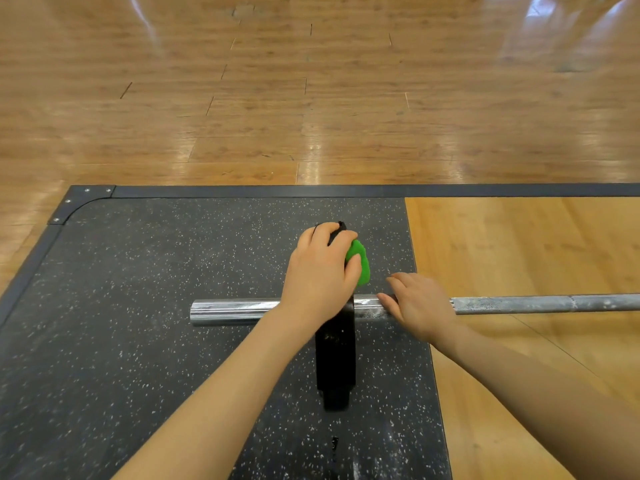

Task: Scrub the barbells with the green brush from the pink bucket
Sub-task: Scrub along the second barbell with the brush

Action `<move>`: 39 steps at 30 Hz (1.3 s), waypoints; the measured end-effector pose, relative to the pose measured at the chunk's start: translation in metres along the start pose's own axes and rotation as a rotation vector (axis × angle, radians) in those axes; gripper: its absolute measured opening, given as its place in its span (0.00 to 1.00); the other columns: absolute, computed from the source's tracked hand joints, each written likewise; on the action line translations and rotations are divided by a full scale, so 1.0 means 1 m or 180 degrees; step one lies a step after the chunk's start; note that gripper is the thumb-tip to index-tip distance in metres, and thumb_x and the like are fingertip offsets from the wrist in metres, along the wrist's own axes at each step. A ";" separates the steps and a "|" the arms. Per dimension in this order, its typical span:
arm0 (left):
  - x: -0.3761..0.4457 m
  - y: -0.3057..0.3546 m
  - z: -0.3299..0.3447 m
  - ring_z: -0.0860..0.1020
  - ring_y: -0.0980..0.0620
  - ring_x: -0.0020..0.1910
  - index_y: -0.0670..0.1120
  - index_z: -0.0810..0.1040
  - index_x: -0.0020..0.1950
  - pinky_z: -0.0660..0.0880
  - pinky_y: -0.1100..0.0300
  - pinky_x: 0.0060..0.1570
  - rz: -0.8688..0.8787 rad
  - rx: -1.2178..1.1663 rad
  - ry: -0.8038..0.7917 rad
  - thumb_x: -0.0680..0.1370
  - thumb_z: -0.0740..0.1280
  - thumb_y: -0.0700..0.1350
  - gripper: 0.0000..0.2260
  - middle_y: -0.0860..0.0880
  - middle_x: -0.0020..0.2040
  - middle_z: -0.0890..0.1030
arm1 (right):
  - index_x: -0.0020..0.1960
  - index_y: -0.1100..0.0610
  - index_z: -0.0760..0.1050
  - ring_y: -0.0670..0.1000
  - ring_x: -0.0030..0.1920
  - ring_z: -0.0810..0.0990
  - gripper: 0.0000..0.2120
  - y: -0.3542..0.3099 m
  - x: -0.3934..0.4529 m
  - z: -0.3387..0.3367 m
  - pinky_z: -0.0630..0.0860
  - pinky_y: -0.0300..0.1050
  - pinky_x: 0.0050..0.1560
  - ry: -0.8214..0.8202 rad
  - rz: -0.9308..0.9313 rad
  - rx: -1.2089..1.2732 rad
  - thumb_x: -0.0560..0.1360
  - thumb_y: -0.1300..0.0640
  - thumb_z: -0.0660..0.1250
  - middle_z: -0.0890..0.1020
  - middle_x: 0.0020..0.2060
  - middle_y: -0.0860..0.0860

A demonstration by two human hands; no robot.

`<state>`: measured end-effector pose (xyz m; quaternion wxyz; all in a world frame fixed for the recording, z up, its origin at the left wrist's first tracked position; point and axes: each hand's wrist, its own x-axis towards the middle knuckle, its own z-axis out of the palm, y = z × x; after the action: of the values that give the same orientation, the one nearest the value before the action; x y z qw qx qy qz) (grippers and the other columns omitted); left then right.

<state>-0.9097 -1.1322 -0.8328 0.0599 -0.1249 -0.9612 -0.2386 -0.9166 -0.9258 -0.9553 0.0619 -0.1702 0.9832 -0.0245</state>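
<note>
A steel barbell (228, 310) lies across the speckled black rubber mat (138, 306), its thinner shaft running off to the right over the wooden platform. It rests on a black stand (335, 362). My left hand (320, 271) grips the green brush (360, 261) by its black handle just beyond the bar, above the stand. My right hand (420, 306) lies on the bar's sleeve near the collar, fingers straight and pressing on the metal. The pink bucket is out of view.
The mat has a black metal frame (242, 191) with a rounded corner at the far left. A light wooden platform panel (519, 244) adjoins the mat on the right. Glossy wood flooring (311, 98) stretches beyond.
</note>
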 end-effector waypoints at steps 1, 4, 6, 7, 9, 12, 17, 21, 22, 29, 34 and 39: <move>0.003 0.000 0.000 0.71 0.41 0.61 0.46 0.77 0.62 0.72 0.47 0.55 -0.0037 -0.0019 -0.0015 0.75 0.51 0.55 0.24 0.45 0.62 0.75 | 0.44 0.58 0.78 0.56 0.39 0.79 0.38 0.000 0.000 0.001 0.75 0.50 0.38 0.0053 -0.0013 -0.0023 0.80 0.36 0.36 0.82 0.41 0.53; -0.006 0.000 0.002 0.70 0.41 0.63 0.46 0.76 0.63 0.72 0.46 0.56 -0.0005 -0.0067 0.0008 0.76 0.52 0.54 0.23 0.45 0.64 0.74 | 0.42 0.57 0.77 0.56 0.36 0.77 0.37 0.000 -0.002 0.004 0.74 0.50 0.35 0.0176 -0.0053 -0.0008 0.80 0.36 0.36 0.80 0.38 0.53; -0.018 0.001 0.001 0.67 0.43 0.65 0.47 0.75 0.65 0.71 0.47 0.57 0.0038 -0.0118 0.0009 0.77 0.52 0.53 0.22 0.46 0.66 0.72 | 0.43 0.57 0.77 0.56 0.36 0.76 0.36 0.000 -0.003 0.007 0.73 0.51 0.35 0.0259 -0.0078 0.0004 0.80 0.36 0.37 0.79 0.38 0.53; -0.024 0.001 0.001 0.67 0.43 0.66 0.47 0.74 0.65 0.71 0.48 0.57 0.0068 -0.0114 0.0031 0.77 0.53 0.53 0.21 0.46 0.67 0.71 | 0.44 0.57 0.77 0.56 0.36 0.76 0.36 0.000 -0.004 0.009 0.73 0.51 0.35 0.0311 -0.0096 0.0018 0.80 0.36 0.37 0.79 0.39 0.53; -0.028 0.000 0.001 0.67 0.43 0.65 0.47 0.74 0.65 0.71 0.48 0.56 0.0094 -0.0082 0.0061 0.77 0.53 0.52 0.20 0.45 0.67 0.71 | 0.47 0.58 0.78 0.56 0.38 0.76 0.36 0.000 -0.006 0.012 0.74 0.51 0.35 0.0415 -0.0123 0.0077 0.80 0.37 0.38 0.80 0.42 0.53; -0.021 0.000 0.002 0.69 0.41 0.62 0.47 0.76 0.62 0.73 0.47 0.53 0.0074 -0.0020 0.0072 0.76 0.53 0.52 0.20 0.45 0.64 0.73 | 0.54 0.60 0.78 0.57 0.42 0.78 0.34 0.000 -0.008 0.014 0.76 0.52 0.38 0.0558 -0.0160 0.0168 0.81 0.38 0.41 0.80 0.48 0.55; -0.012 0.002 0.001 0.66 0.42 0.65 0.49 0.75 0.64 0.71 0.46 0.56 -0.0031 -0.0041 -0.0070 0.77 0.53 0.52 0.20 0.45 0.67 0.71 | 0.53 0.60 0.78 0.57 0.43 0.79 0.35 0.000 -0.007 0.012 0.76 0.51 0.39 0.0682 -0.0157 0.0180 0.81 0.38 0.40 0.80 0.49 0.54; -0.026 0.001 -0.001 0.64 0.44 0.67 0.50 0.72 0.67 0.70 0.49 0.57 0.0063 0.0006 -0.0064 0.77 0.50 0.54 0.23 0.46 0.69 0.69 | 0.49 0.59 0.78 0.57 0.41 0.78 0.35 0.000 -0.007 0.012 0.75 0.49 0.37 0.0747 -0.0190 0.0116 0.81 0.38 0.39 0.80 0.47 0.53; -0.029 0.000 -0.002 0.64 0.44 0.67 0.50 0.72 0.67 0.70 0.49 0.57 0.0068 0.0014 -0.0102 0.77 0.50 0.55 0.23 0.47 0.69 0.68 | 0.48 0.59 0.78 0.56 0.40 0.78 0.35 0.000 -0.008 0.012 0.74 0.49 0.37 0.0775 -0.0196 0.0103 0.81 0.38 0.39 0.80 0.46 0.53; 0.007 -0.001 -0.003 0.63 0.43 0.67 0.49 0.72 0.68 0.68 0.46 0.62 -0.0225 0.0018 -0.0443 0.81 0.58 0.48 0.16 0.47 0.69 0.67 | 0.46 0.59 0.78 0.57 0.38 0.77 0.35 -0.001 -0.007 0.014 0.74 0.49 0.35 0.0792 -0.0194 0.0095 0.81 0.38 0.39 0.80 0.45 0.54; 0.008 -0.001 0.001 0.59 0.45 0.72 0.49 0.70 0.71 0.63 0.48 0.67 -0.0244 -0.0152 -0.0508 0.81 0.58 0.46 0.17 0.47 0.73 0.65 | 0.47 0.59 0.78 0.57 0.39 0.77 0.36 0.000 -0.006 0.013 0.74 0.49 0.36 0.0724 -0.0159 0.0102 0.81 0.37 0.38 0.80 0.46 0.54; -0.036 0.001 -0.001 0.59 0.43 0.73 0.48 0.70 0.70 0.63 0.49 0.68 0.0102 -0.0151 -0.0205 0.79 0.50 0.53 0.22 0.46 0.73 0.64 | 0.45 0.59 0.78 0.57 0.38 0.77 0.31 -0.002 -0.014 0.014 0.73 0.49 0.35 0.0710 -0.0195 0.0035 0.81 0.39 0.45 0.80 0.45 0.55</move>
<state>-0.8747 -1.1398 -0.8377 0.0297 -0.1492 -0.9546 -0.2563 -0.9012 -0.9233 -0.9673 -0.0478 -0.1960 0.9781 -0.0505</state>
